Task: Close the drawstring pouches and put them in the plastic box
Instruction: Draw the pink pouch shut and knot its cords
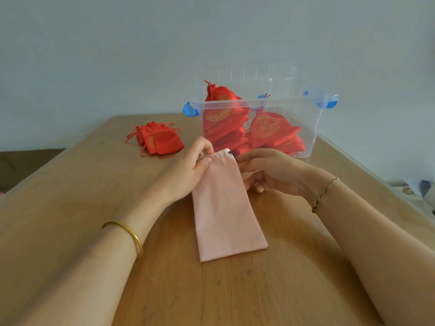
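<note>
At the wooden table (70, 196), a pink pouch (226, 208) lies flat and lengthwise in front of me, its mouth pointing toward the clear plastic box (310, 128) just behind it. My left hand (188, 170) pinches the left corner of the mouth between thumb and forefinger. My right hand (266, 170) meets the opposite corner with curled fingertips, right where a short piece of black cord (233, 155) shows. From this view I cannot tell whether those fingers grip the cord itself or only the hem.

The pouch looks thin, limp and empty, so I judge it very light and likely to fold or slide on the smooth wood rather than resist a pull. The sensible places to take hold are where the hands already are: one hand anchors the hem while the other draws the cord, so the mouth gathers instead of the whole bag dragging across the table. Once it is cinched, a light pinch at the gathered neck should carry it.

The box already holds several red pouches (266, 128) printed with gold. More red ones sit in a small pile (160, 140) on the table to the left, well apart from the pink one.
</note>
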{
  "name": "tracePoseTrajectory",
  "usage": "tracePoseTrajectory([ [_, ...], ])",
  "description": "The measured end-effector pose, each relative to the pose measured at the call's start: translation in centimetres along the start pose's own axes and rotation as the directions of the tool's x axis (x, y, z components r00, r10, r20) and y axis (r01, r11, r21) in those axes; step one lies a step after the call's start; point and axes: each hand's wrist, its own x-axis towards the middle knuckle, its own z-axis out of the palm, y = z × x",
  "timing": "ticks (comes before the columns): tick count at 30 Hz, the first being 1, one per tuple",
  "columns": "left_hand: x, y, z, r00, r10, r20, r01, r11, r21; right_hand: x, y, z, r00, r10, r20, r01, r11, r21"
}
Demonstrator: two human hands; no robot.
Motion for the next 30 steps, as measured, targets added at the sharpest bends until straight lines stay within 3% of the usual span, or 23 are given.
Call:
tracePoseTrajectory([
  [6, 0.2, -0.1, 0.0, 0.998, 0.033, -0.047, -0.033, 0.999, -0.011, -0.2, 0.0, 0.2, 0.996, -0.039, 0.085, 0.045, 0.996, -0.081],
  [15, 0.3, -0.4, 0.0, 0.991, -0.134, -0.002, 0.134, 0.987, -0.091, -0.2, -0.3, -0.2, 0.987, -0.02, -0.162, 0.045, 0.987, 0.152],
  [19, 0.5, -0.8, -0.1, 0.978, -0.209, 0.017, 0.209, 0.975, -0.069, -0.1, -0.2, -0.1, 0.977, -0.031, -0.212, 0.06, 0.989, 0.134],
  [23, 0.5, -1.6, -0.4, 0.986, -0.167, 0.017, 0.167, 0.986, 0.003, -0.1, -0.2, -0.2, 0.96, -0.039, -0.277, 0.068, 0.993, 0.095],
  [30, 0.4, -2.1, -1.0, 0.98, -0.175, -0.09, 0.185, 0.976, 0.115, 0.1, 0.0, -0.7, 0.901, -0.099, -0.422, 0.087, 0.995, -0.048],
])
